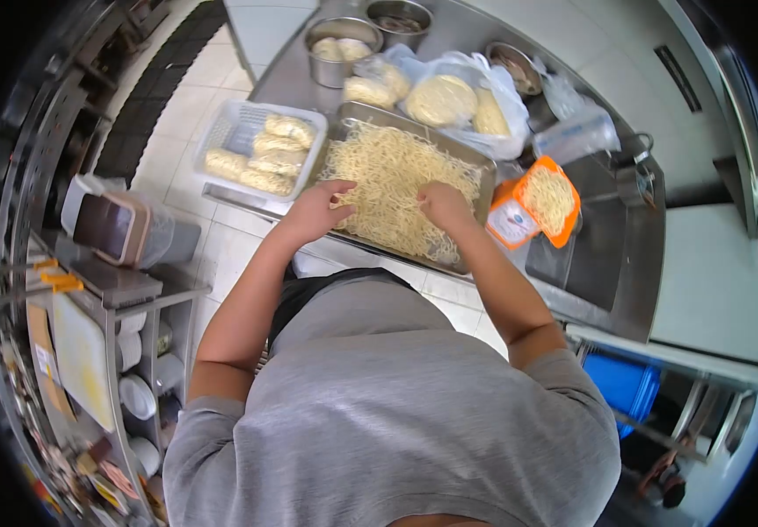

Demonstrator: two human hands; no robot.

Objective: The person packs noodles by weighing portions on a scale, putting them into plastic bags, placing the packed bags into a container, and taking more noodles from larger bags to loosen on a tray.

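Note:
A metal tray (489, 189) full of loose pale noodles (388, 171) lies in front of me on the steel counter. At the tray's left side, my left hand (315, 212) touches the noodles, with thumb and fingers apart. My right hand (446, 207) is over the right half of the tray, its fingers curled closed into the noodles; the strands in its grip are mostly hidden. Left of the tray, a white plastic basket (206, 145) holds several noodle bundles (278, 158). An orange bag (511, 220) of noodles stands open to the right.
Behind the tray are plastic bags of noodles (440, 101) and metal pots (330, 66). A steel sink (585, 263) is at the right, with a clear plastic container (576, 136) behind it. At the left stand a bin (133, 228) and a shelf rack with a cutting board (80, 351).

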